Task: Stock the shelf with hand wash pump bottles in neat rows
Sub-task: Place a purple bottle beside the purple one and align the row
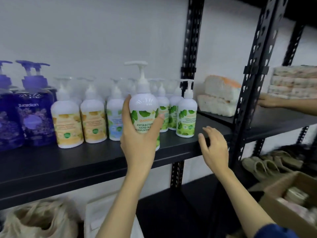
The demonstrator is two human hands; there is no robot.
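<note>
Left hand (137, 134) grips a rounded white plastic pump bottle (144, 107), green leaf label, upright over the matte black shelf (85, 162) near its front edge. Right hand (214, 148) hovers open, fingers relaxed, holding nothing.

A plain white wall (96, 31) is running behind everything, evenly lit and showing no window. Black metal uprights (190, 48) with punched holes are standing against it, carrying dark shelf boards (68, 167). A second rack (257, 48) is adjoining on the right, its own board (274, 121) sitting at about the same height. Wrapped white packs (221, 97) are lying stacked on that right board, with another bundle (295, 81) further right. Below, beige slippers (267, 164) are lying on a lower level, a cardboard box (291, 200) is sitting open at lower right, and crumpled bags (39, 220) are resting at lower left. The lower area is sitting in shadow.
</note>
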